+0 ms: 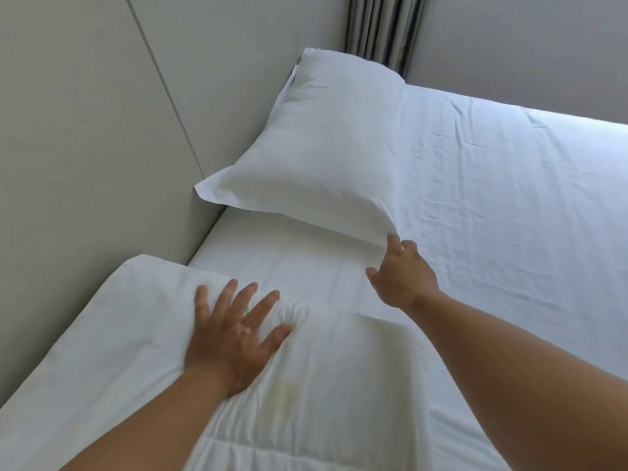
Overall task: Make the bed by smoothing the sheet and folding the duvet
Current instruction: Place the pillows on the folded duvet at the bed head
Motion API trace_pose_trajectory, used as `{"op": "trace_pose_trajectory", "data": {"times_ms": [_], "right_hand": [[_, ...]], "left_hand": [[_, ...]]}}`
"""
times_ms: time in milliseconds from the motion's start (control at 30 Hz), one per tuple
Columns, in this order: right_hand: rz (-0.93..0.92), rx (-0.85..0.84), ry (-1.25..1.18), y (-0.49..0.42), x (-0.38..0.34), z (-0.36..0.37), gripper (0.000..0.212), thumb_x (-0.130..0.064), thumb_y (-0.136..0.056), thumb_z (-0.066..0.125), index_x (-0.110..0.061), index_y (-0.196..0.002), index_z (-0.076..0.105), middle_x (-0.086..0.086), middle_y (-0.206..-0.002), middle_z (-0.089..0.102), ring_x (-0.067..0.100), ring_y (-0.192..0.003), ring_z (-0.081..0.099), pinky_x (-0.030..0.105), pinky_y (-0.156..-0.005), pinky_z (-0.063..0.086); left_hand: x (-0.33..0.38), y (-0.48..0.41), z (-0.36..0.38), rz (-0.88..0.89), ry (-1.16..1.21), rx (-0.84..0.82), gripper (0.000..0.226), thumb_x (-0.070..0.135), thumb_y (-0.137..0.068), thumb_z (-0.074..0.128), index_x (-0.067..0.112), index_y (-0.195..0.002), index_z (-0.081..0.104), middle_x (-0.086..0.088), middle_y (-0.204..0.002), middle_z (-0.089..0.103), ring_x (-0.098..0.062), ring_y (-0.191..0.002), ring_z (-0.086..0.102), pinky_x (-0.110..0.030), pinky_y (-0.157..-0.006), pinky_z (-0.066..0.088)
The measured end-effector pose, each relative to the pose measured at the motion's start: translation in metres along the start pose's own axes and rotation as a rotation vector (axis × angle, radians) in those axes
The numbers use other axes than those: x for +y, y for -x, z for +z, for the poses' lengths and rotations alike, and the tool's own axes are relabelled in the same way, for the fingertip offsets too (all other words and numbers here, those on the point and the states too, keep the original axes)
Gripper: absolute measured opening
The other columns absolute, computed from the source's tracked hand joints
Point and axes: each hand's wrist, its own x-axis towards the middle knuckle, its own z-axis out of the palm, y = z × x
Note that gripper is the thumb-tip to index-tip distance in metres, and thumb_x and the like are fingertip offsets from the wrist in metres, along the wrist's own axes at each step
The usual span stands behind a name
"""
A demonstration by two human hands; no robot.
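Pressing duvet (115, 321) flat, left hand (231, 338) spread — right hand (401, 280) pinching pillow (323, 147) corner, curtain (380, 28) behind

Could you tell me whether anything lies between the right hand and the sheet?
Yes: the pillow covers the sheet at the head end, and the right hand pinches its near corner.

Soft daylight from far right blows out the sheet (560, 137), left wall (85, 147) dimmer, slight blur, wide-angle edge bending.
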Motion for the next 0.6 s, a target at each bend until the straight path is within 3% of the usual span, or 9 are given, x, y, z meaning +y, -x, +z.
{"op": "trace_pose_trajectory", "data": {"times_ms": [100,233,333,400,467,500,600], "right_hand": [[-0.004,0.048,0.102,-0.048,0.003,0.017,0.063,-0.034,-0.095,0.056,-0.018,-0.147,0.023,0.012,-0.136,0.038,0.036,-0.115,0.05,0.039,-0.074,0.041],[0.1,0.09,-0.013,-0.1,0.003,0.047,0.091,-0.044,-0.095,0.058,-0.022,-0.157,-0.004,0.019,-0.154,0.025,0.042,-0.128,0.045,0.049,-0.094,0.045],[0.172,0.089,-0.065,-0.124,0.006,0.064,0.092,-0.044,-0.096,0.054,-0.018,-0.158,-0.008,0.024,-0.141,0.045,0.044,-0.122,0.053,0.049,-0.096,0.045],[0.182,0.127,-0.051,-0.132,0.011,0.068,0.074,-0.032,-0.097,0.051,-0.012,-0.156,0.012,0.025,-0.127,0.055,0.044,-0.115,0.057,0.047,-0.092,0.046],[0.161,0.226,-0.042,-0.136,0.013,0.066,0.037,-0.019,-0.097,0.049,-0.006,-0.132,0.048,0.027,-0.116,0.058,0.046,-0.107,0.058,0.044,-0.087,0.047],[0.15,0.263,-0.036,-0.136,0.013,0.061,0.024,-0.016,-0.097,0.049,-0.004,-0.115,0.058,0.027,-0.111,0.059,0.046,-0.104,0.059,0.043,-0.085,0.048],[0.14,0.296,-0.084,-0.131,0.01,0.038,0.018,-0.012,-0.093,0.051,-0.003,-0.09,0.066,0.021,-0.09,0.057,0.045,-0.092,0.062,0.039,-0.076,0.049]], "left_hand": [[0.0,-0.006,0.026,0.059,0.021,0.055,0.071,0.07,-0.095,0.01,0.038,-0.142,0.052,-0.003,-0.144,0.054,-0.034,-0.138,0.044,-0.068,-0.113,0.018],[0.005,-0.014,0.054,0.096,0.063,0.117,0.067,0.065,-0.098,0.014,0.033,-0.142,0.054,-0.006,-0.144,0.053,-0.038,-0.139,0.042,-0.068,-0.114,0.018],[0.006,-0.019,0.068,0.093,0.081,0.144,0.066,0.065,-0.098,0.015,0.034,-0.141,0.054,-0.006,-0.145,0.053,-0.038,-0.14,0.04,-0.067,-0.116,0.016],[0.005,-0.023,0.073,0.094,0.087,0.159,0.065,0.065,-0.098,0.016,0.034,-0.141,0.054,-0.005,-0.145,0.052,-0.037,-0.141,0.039,-0.066,-0.117,0.014],[0.004,-0.027,0.076,0.085,0.089,0.174,0.065,0.066,-0.098,0.015,0.035,-0.14,0.055,-0.004,-0.145,0.053,-0.036,-0.141,0.039,-0.065,-0.117,0.014],[0.004,-0.028,0.078,0.083,0.092,0.178,0.066,0.066,-0.098,0.015,0.035,-0.139,0.055,-0.004,-0.144,0.053,-0.036,-0.141,0.039,-0.065,-0.117,0.015],[0.005,-0.031,0.079,0.086,0.09,0.185,0.068,0.067,-0.097,0.012,0.034,-0.138,0.057,-0.004,-0.142,0.055,-0.036,-0.139,0.041,-0.065,-0.117,0.015]]}}
